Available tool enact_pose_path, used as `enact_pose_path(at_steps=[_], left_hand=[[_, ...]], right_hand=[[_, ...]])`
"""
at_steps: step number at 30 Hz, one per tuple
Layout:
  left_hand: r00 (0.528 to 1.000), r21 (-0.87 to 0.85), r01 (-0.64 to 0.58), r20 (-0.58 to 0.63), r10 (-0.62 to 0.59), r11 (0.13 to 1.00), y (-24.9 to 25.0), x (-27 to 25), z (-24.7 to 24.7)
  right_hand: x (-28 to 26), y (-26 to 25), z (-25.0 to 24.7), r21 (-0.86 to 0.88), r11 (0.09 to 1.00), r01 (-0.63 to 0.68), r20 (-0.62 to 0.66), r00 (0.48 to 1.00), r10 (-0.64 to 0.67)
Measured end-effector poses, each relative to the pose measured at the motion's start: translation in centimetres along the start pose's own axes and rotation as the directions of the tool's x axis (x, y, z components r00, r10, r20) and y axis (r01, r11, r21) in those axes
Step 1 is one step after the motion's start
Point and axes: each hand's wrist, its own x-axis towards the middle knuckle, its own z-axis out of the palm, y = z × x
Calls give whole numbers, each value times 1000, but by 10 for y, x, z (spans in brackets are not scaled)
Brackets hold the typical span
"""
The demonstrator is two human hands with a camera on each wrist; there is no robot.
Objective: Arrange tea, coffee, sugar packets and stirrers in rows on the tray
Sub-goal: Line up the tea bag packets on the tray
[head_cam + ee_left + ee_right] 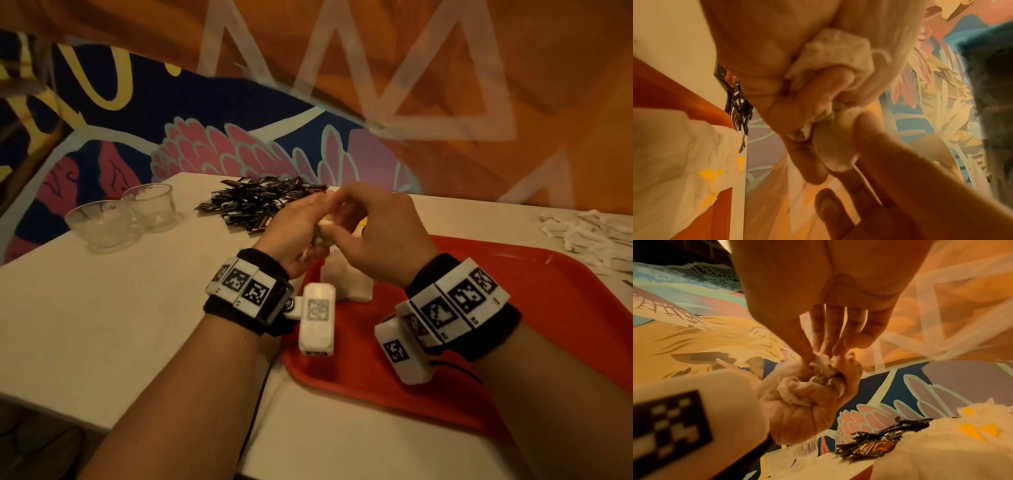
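Both hands meet above the far left corner of the red plastic tray (534,308): left hand (294,233) clenched around a bunch of white paper tea bags (840,53), right hand (380,233) pinching one from it. White desk (102,308) carries the tray, black coffee sachets (260,202), white sugar packets (592,236), two glass bowls (102,222).

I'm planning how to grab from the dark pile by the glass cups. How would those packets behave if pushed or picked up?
The dark packets look thin and flat, so probably light. Their glossy wrappers suggest they'd slide and scatter if pushed. They lie loosely overlapped, so pinching one may well drag its neighbours.
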Motion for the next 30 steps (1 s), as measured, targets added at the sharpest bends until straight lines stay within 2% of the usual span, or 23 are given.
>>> enact_pose_path(at_steps=[4, 6, 9, 12, 15, 18, 21, 23, 25, 27, 28, 30], left_hand=[[1000, 101, -26, -11, 27, 995, -2, 0, 2], [992, 151, -81, -86, 95, 985, -1, 1, 2], [964, 200, -151, -189, 189, 968, 1, 4, -2], [927, 220, -261, -216, 308, 940, 5, 3, -2], [879, 377, -385, -129, 460, 842, 8, -4, 5], [870, 387, -464, 30, 493, 797, 10, -10, 10], [848, 461, -519, 167, 503, 720, 8, -11, 12], [834, 523, -538, 218, 507, 661, 6, -10, 11], [820, 540, -551, 210, 533, 636, 4, -9, 11], [811, 529, -555, 171, 560, 642, 3, -7, 11], [811, 528, -545, 137, 568, 651, 4, -6, 11], [820, 511, -518, 69, 568, 686, 5, -6, 10]], right_hand=[[2, 4, -6, 23, 998, -61, -53, 997, 62], [5, 10, -14, 64, 989, -135, -71, 988, 140], [7, 18, -29, 239, 939, -249, -63, 961, 270], [7, 22, -40, 377, 869, -319, -26, 935, 355], [9, 26, -45, 409, 840, -357, -16, 918, 397], [10, 26, -46, 454, 810, -372, 12, 911, 412], [10, 21, -45, 583, 705, -403, 88, 894, 438], [10, 19, -43, 655, 628, -421, 143, 885, 444], [10, 17, -42, 685, 593, -423, 171, 884, 434], [10, 17, -41, 671, 616, -412, 169, 894, 414], [10, 17, -41, 640, 659, -394, 154, 907, 392], [8, 20, -41, 490, 812, -317, 78, 944, 321]])
